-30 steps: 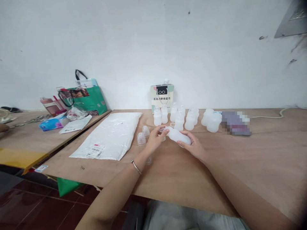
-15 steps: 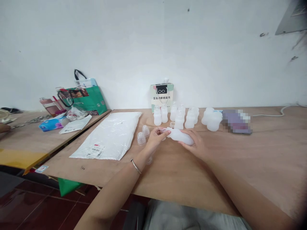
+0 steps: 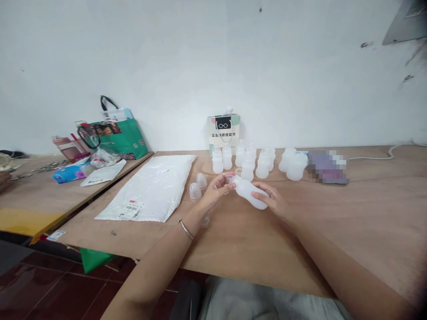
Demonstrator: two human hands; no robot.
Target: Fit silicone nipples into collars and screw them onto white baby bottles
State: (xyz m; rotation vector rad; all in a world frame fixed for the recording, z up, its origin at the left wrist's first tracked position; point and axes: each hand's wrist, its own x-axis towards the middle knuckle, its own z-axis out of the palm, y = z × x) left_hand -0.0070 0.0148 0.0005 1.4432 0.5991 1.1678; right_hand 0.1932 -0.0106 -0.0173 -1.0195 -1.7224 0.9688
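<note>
In my right hand [image 3: 274, 201] is a milky white baby bottle [image 3: 248, 192], lying tilted with its base toward the right and its neck to the left. The thumb lies across its body. My left hand [image 3: 216, 189] closes around a clear plastic cap [image 3: 229, 178] at the bottle's neck; the fingers hide part of it. Beside my left hand stand two clear domed caps [image 3: 195, 192], and a clear round piece [image 3: 205, 221] lies near its wrist. Several capped baby bottles [image 3: 248, 166] stand just beyond my hands.
Uncapped bottles [image 3: 296, 166] stand at the right beside a blurred purple item [image 3: 327, 168]. A white mailing bag [image 3: 150, 184] covers the table's left part. Behind the bottles is a paper gift bag [image 3: 216, 133]. On the adjoining table are a green bag [image 3: 125, 140] and a tissue pack [image 3: 71, 171].
The bottle's base has dipped toward me, so it slants more. My right hand has shifted its grip, the thumb now on top of the bottle. The left hand stays at the neck.
</note>
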